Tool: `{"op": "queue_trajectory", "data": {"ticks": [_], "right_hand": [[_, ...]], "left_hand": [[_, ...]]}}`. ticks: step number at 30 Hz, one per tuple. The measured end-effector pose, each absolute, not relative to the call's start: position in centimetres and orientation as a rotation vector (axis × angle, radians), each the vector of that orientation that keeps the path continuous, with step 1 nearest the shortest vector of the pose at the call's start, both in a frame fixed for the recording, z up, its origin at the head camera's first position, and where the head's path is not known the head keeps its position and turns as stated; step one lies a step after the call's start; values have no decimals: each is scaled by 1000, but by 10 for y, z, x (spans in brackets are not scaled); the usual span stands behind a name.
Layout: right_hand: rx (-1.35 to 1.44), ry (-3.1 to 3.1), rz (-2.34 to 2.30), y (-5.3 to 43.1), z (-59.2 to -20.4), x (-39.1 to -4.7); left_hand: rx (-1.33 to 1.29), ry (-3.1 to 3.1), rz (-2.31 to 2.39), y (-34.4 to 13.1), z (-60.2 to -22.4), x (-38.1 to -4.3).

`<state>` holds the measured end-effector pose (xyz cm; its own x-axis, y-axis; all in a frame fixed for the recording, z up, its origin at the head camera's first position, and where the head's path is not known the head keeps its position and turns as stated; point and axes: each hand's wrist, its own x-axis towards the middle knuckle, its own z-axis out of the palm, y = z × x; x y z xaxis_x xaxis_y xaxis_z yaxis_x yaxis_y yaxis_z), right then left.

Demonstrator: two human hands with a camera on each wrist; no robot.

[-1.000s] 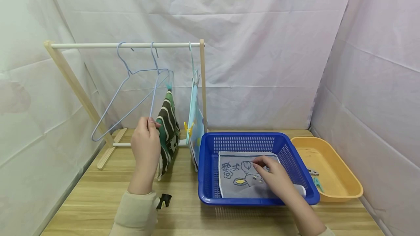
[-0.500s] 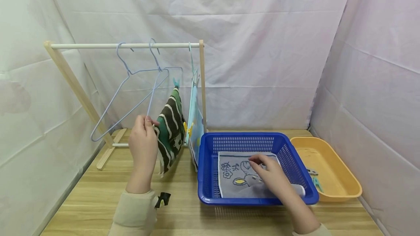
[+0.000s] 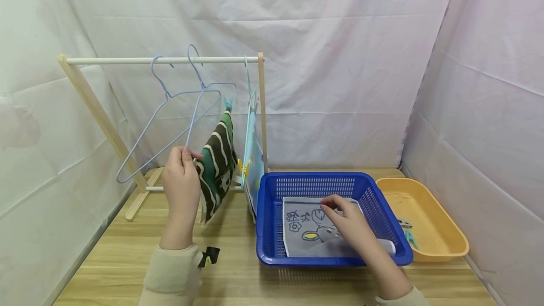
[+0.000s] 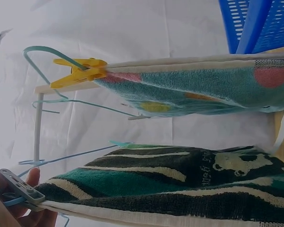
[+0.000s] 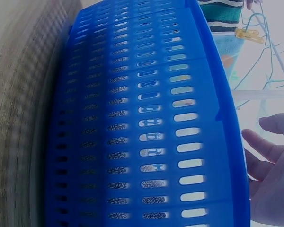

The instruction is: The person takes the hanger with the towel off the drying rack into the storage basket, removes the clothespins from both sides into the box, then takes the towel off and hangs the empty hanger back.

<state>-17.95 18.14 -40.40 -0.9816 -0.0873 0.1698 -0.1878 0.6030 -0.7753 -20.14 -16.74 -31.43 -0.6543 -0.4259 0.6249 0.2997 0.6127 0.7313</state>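
Note:
My left hand (image 3: pixel 182 174) grips the near end of a blue wire hanger (image 3: pixel 196 103), beside a grey clothespin (image 4: pixel 22 187). From this hanger hangs a green, dark and white striped towel (image 3: pixel 217 155), its far corner clipped by a teal clothespin (image 3: pixel 228 103). The hanger's hook stands up above the white rail (image 3: pixel 127 60), its tip still behind it. Over the blue basket (image 3: pixel 264 221), my right hand (image 3: pixel 350 223) hovers with loosely bent fingers and nothing between them. Below it lies a grey towel (image 3: pixel 303 237) with a rabbit pattern, partly hidden by the hand.
Another blue hanger (image 3: pixel 142 131) hangs bare at left. A light-blue towel (image 3: pixel 253 155) with a yellow clothespin (image 3: pixel 244 167) hangs close to the right post. A yellow tray (image 3: pixel 437 221) with clothespins stands right of the basket. A black clip (image 3: pixel 210 255) lies by the left sleeve.
My left hand has moved slightly left and up, drawing the hanger and striped towel along; the hook has risen above the rail. My right hand has shifted a little left.

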Motion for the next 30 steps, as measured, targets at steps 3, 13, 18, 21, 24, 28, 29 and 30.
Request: {"op": "queue_trajectory", "data": {"ticks": [3, 13, 18, 21, 24, 28, 29, 30], "right_hand": [[243, -2699, 1336, 181, -403, -179], [272, -2649, 1343, 180, -400, -181], [270, -2629, 1354, 179, -398, -181], [278, -2624, 1351, 179, -397, -181], [286, -2619, 1351, 179, -397, -180], [290, -2615, 1366, 180, -396, -180], [290, -2616, 1374, 180, -396, -179], [292, -2615, 1377, 181, -396, -179]], "left_hand": [[92, -1996, -1104, -168, -313, -203], [46, -1944, -1138, -170, -308, -207], [23, -1931, -1138, -170, -304, -208], [31, -1926, -1152, -170, -303, -206], [45, -1918, -1176, -170, -303, -202], [65, -1907, -1213, -172, -305, -196], [72, -1906, -1220, -172, -306, -195], [75, -1903, -1226, -173, -306, -193]]}}
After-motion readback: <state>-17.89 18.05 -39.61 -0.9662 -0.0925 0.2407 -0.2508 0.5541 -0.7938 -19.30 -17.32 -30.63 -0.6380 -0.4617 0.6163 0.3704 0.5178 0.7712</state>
